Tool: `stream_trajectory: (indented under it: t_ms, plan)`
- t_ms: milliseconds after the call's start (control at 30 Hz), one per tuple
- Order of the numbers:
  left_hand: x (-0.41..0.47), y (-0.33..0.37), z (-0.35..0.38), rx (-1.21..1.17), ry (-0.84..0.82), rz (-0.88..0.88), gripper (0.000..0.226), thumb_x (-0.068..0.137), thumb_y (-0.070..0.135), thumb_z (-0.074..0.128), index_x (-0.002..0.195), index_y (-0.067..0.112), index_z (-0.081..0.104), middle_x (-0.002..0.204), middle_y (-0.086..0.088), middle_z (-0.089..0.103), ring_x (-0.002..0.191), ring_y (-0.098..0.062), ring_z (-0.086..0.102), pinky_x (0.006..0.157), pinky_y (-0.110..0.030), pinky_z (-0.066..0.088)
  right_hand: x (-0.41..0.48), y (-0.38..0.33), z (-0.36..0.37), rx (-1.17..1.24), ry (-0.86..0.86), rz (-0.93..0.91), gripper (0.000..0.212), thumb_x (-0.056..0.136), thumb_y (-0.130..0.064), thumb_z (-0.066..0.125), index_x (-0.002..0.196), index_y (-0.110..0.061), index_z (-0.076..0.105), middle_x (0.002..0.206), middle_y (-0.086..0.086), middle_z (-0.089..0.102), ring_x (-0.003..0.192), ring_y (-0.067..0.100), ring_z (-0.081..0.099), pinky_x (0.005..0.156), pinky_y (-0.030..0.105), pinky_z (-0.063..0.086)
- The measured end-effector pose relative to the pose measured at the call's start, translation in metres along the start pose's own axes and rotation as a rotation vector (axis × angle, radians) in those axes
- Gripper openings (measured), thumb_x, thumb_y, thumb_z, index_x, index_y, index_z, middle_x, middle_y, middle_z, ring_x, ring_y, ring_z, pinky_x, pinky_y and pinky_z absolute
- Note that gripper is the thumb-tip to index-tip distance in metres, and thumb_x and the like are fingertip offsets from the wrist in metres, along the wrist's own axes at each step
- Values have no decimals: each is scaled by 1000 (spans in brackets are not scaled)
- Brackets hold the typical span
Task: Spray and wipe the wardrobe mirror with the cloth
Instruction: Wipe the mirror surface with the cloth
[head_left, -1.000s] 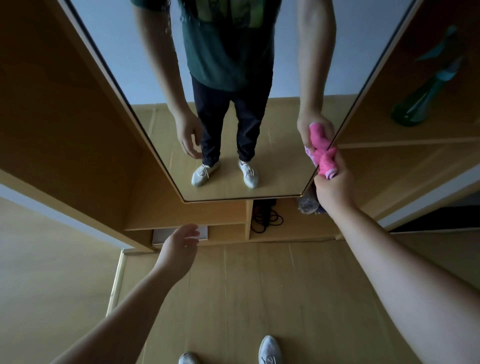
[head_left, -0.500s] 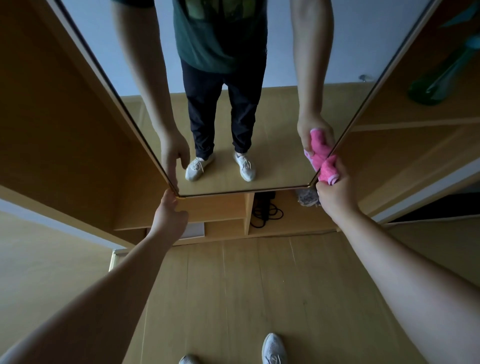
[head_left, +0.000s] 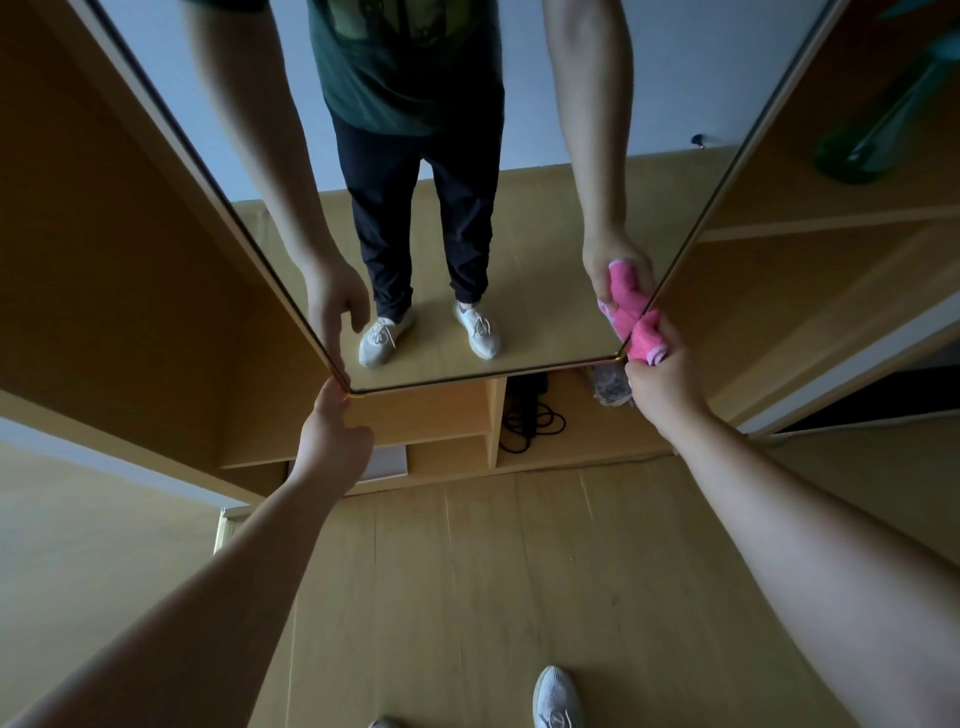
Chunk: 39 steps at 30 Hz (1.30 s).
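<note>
Clutching pink cloth (head_left: 643, 338) at mirror (head_left: 519, 234) corner, right hand (head_left: 662, 379), left hand (head_left: 332, 441) fingertips hidden, grip unclear.

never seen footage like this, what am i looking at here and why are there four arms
There is no machine here. A person wears a camera on the head, looking forward and down, so the two arms reaching in from the bottom are theirs. The other two arms, the legs and the white shoes are only their reflection in the wardrobe mirror.

The right hand grips a bunched pink cloth pressed at the mirror's lower right corner. The left hand holds nothing; its fingers touch the lower left corner. A green spray bottle stands on a wardrobe shelf at the upper right. A black cable lies in a compartment below the mirror.
</note>
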<state>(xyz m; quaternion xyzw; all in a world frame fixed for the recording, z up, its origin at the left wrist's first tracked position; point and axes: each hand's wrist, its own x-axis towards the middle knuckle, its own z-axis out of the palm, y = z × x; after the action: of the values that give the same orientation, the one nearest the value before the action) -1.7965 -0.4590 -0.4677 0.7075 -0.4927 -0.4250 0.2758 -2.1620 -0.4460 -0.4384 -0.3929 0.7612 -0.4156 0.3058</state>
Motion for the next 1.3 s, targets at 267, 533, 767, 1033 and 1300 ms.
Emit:
stream_trajectory:
  t_ms: [267,533,767,1033,1300]
  plan:
    - [0,-1,4,31,35,14,80,79,-8,50,149,26,30,141,-8,50,115,-14,49,59,-17,40,3,14,8,-16,-23,25,62,83,2,53,133,-35,51,116,9,64,101,40,61,80,44,53]
    - [-1,-4,1,15,27,24,80,80,-7,49,149,29,30,141,-3,49,125,-16,48,67,-17,42,5,20,9,-66,-49,58,52,90,-3,57,137,-26,50,116,7,64,101,30,59,90,46,53]
    - [-32,16,-1,13,8,-23,50,88,-6,52,136,7,46,130,-14,57,114,-33,57,75,-31,49,-31,-5,-19,-81,-121,220,21,79,0,57,87,-19,54,63,0,53,49,17,51,46,24,45]
    - [-112,127,-3,11,-212,231,30,88,13,59,114,26,65,100,12,69,93,-1,65,74,-13,48,-109,-104,-58,97,-433,11,38,83,4,66,117,-13,65,92,18,71,77,49,63,73,57,54]
    - [-178,270,-72,-117,-227,488,20,89,35,67,103,22,68,92,6,75,85,-10,71,73,-27,59,-155,-273,-95,312,-650,-474,27,83,2,67,95,-20,78,84,13,75,80,31,73,69,35,59]
